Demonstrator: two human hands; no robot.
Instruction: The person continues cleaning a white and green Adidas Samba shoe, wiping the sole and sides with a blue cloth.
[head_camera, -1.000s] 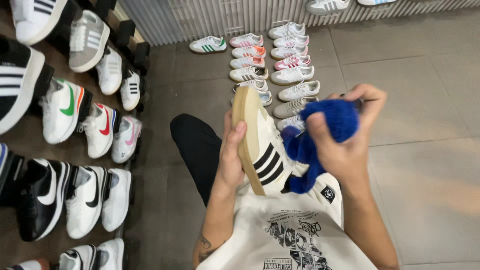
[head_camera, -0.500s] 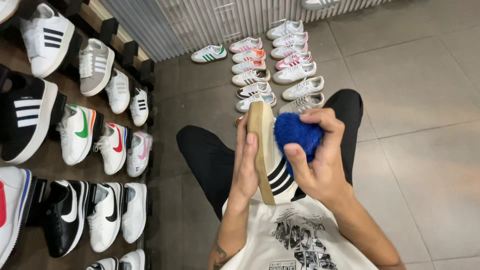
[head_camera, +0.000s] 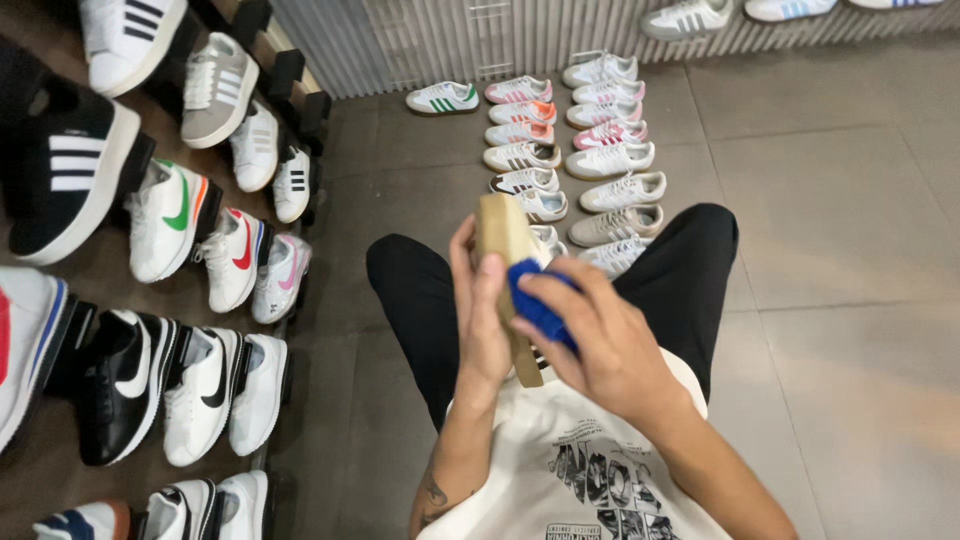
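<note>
From the head camera I see my left hand (head_camera: 478, 310) closed around a sneaker (head_camera: 507, 270) held sole-edge up at the centre of the view, its tan gum sole facing me; the fingers wrap the far side, so that grip is firm on the shoe. My right hand (head_camera: 610, 350) comes in from 4 o'clock, its grip pinched shut on a blue cloth (head_camera: 537, 305) pressed against the side of the shoe, and it hides most of the upper. Below both hands lies a white printed shirt (head_camera: 590, 470); black trousers (head_camera: 420, 300) spread to 10 and 2 o'clock over the grey tiled floor (head_camera: 850, 250). Behind the shoe, toward 12 o'clock, two rows of sneakers (head_camera: 600, 160) stand on the floor, the nearest pair partly hidden by the held shoe. A lone white sneaker with green stripes (head_camera: 442, 97) sits near the corrugated wall (head_camera: 450, 35). At 9 o'clock a slanted display shelf (head_camera: 290, 75) carries black, white and grey sneakers (head_camera: 170, 215), well apart from my hands.
</note>
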